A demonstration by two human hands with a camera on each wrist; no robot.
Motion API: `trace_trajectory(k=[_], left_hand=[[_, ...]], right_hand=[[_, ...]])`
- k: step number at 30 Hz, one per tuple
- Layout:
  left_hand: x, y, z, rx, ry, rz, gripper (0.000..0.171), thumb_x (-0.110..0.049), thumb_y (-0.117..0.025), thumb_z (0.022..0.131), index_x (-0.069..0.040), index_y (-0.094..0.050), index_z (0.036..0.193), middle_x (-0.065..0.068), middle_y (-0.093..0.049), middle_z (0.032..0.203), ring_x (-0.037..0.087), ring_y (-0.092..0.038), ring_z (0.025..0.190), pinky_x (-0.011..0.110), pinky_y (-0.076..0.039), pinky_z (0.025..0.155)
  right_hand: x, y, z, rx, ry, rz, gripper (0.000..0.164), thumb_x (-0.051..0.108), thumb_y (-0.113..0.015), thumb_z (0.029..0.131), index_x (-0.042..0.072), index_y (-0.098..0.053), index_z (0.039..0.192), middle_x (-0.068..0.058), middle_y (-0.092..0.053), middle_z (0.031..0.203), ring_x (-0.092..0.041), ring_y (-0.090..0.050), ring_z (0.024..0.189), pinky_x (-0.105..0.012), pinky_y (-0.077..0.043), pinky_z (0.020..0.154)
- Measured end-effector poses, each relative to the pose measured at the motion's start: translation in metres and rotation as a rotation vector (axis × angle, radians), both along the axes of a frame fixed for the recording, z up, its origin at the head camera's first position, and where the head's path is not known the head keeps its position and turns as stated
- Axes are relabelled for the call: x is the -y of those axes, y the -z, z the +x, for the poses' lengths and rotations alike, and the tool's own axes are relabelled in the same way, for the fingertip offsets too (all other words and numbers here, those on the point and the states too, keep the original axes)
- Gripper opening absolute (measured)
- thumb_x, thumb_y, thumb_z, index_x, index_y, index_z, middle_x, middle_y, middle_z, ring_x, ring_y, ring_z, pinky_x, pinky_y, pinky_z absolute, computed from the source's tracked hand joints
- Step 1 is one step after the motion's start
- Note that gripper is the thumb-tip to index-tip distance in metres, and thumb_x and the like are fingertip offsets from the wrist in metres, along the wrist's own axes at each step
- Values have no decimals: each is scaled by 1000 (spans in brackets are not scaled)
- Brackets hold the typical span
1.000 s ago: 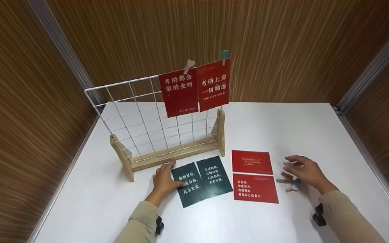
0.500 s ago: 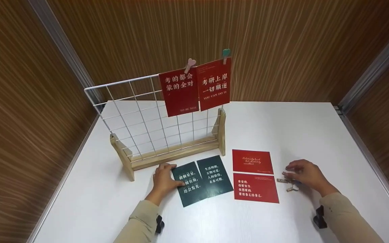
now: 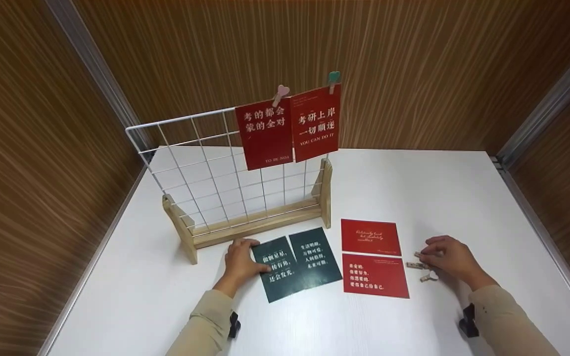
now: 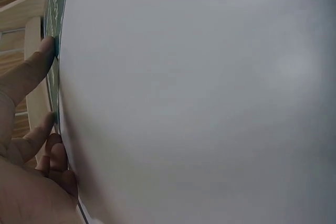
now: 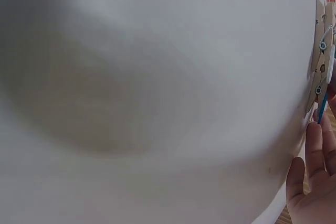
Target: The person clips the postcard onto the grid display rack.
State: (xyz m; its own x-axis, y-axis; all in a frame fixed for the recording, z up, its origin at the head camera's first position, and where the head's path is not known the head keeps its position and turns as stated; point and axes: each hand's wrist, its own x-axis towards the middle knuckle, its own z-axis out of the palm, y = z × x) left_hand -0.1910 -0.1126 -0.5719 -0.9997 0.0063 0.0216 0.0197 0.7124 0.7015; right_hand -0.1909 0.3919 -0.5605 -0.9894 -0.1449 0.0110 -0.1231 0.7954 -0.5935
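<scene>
Hanging on the wire rack (image 3: 260,225) toward the left edge of the desk (image 3: 394,183), two red cards (image 3: 267,143) were already fixed by a pink clip (image 3: 281,94) and a green clip (image 3: 334,77), while two dark green cards (image 3: 317,258) and two more red cards (image 3: 374,274) lay flat, well short of the far edge, seemingly left to hang. The left hand (image 3: 239,264) touched the left green card, fingers loosely apart; the right hand (image 3: 455,259) bent over loose clips (image 3: 429,277) toward the right edge, its grip impossible to tell.

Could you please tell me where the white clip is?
In the head view, the white clip lies at lower right, to the right of the nearest red card and beside the right hand.
</scene>
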Motion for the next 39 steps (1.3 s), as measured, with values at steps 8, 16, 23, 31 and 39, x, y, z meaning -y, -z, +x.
trace_trajectory(k=[8,16,23,31,39], left_hand=[[-1,-2,-4,-4,0,-5,70,-20,-93,53,-5,-59,112,13,-52,115,34,-46,107,50,-33,95],[-1,0,-3,-29,33,8,71,-18,-93,53,-6,-54,111,12,-58,110,35,-51,102,53,-35,87],[1,0,-2,-2,44,27,71,-19,-92,56,-8,-53,114,7,-61,95,29,-52,91,51,-34,86],[4,0,-4,59,39,47,86,-21,-90,63,-8,-46,135,9,-60,96,30,-53,95,53,-32,93],[6,-1,-4,82,43,100,85,-19,-88,65,-4,-45,137,5,-51,88,23,-49,80,48,-39,83]], right_hand=[[0,-2,-1,26,30,-16,12,17,-76,81,6,-75,86,-20,-59,113,-41,-52,107,-56,-43,89],[1,-8,-1,105,87,-94,24,24,-74,84,5,-69,99,-18,-62,111,-34,-59,100,-29,-52,74],[-1,-7,-4,84,74,-89,23,23,-71,87,5,-68,101,-10,-67,101,-31,-62,97,-27,-50,76],[0,-11,-3,53,52,-143,24,25,-60,96,4,-56,105,-16,-67,104,-30,-64,94,-35,-47,76],[-1,-10,-3,14,67,-198,20,22,-59,96,3,-56,103,-18,-67,105,-12,-64,82,-23,-48,70]])
